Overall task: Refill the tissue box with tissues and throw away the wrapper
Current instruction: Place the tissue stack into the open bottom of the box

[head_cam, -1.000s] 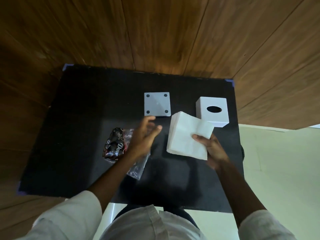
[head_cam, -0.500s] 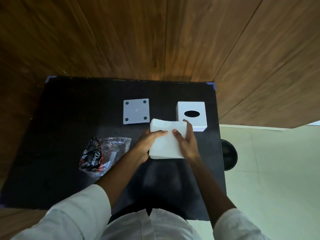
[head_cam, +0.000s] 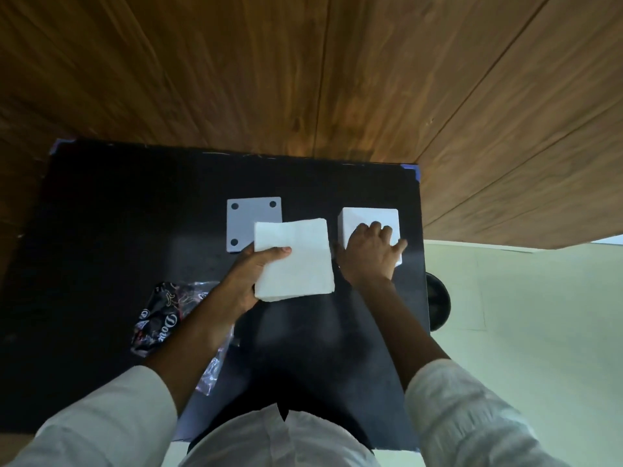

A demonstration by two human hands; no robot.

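A white stack of tissues [head_cam: 296, 257] is held above the black table [head_cam: 135, 230] by my left hand [head_cam: 249, 278], thumb on top and fingers underneath. To its right stands the white tissue box [head_cam: 364, 215]; my right hand [head_cam: 371, 254] lies on top of it and wraps its near side, covering the oval slot. The box's grey base plate [head_cam: 249, 214], with round holes at its corners, lies flat behind the tissues and is partly hidden by them. The crumpled clear and black wrapper [head_cam: 161, 318] lies on the table under my left forearm.
A wooden wall rises right behind the table. The table's right edge drops to a pale floor, where a round black object [head_cam: 438, 305] sits. Blue tape marks the table's far corners [head_cam: 413, 168].
My right hand has let go of the tissue stack and moved right onto the tissue box. The left hand now holds the stack alone.
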